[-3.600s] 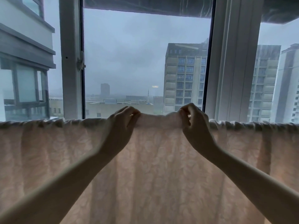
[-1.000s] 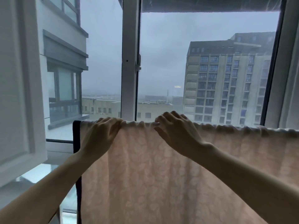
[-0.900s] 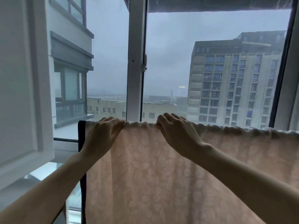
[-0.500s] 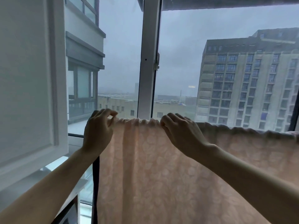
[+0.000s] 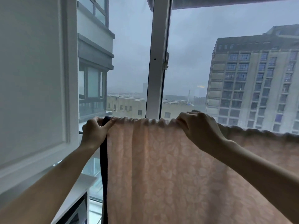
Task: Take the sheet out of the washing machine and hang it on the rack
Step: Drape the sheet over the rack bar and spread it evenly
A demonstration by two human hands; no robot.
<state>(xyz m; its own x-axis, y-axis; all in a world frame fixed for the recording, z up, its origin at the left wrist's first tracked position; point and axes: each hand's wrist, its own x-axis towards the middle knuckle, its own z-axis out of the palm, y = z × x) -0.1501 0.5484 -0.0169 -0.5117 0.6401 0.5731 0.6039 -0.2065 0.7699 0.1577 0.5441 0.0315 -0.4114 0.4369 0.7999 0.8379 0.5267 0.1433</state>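
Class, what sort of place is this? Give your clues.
Probably a glazed balcony or laundry corner in a high-rise flat: white window frame, an apartment block outside, a pink sheet hung to dry.

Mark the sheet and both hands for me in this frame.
sheet (image 5: 161,172): head view, on the pink patterned cloth hanging below the top fold.
left hand (image 5: 94,132): head view, on the back of the hand, at the sheet's dark left edge.
right hand (image 5: 199,126): head view, on the back of the hand.

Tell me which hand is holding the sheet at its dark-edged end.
The left hand, pinching the top corner beside the dark border; the right hand grips the sheet farther along its gathered top edge.
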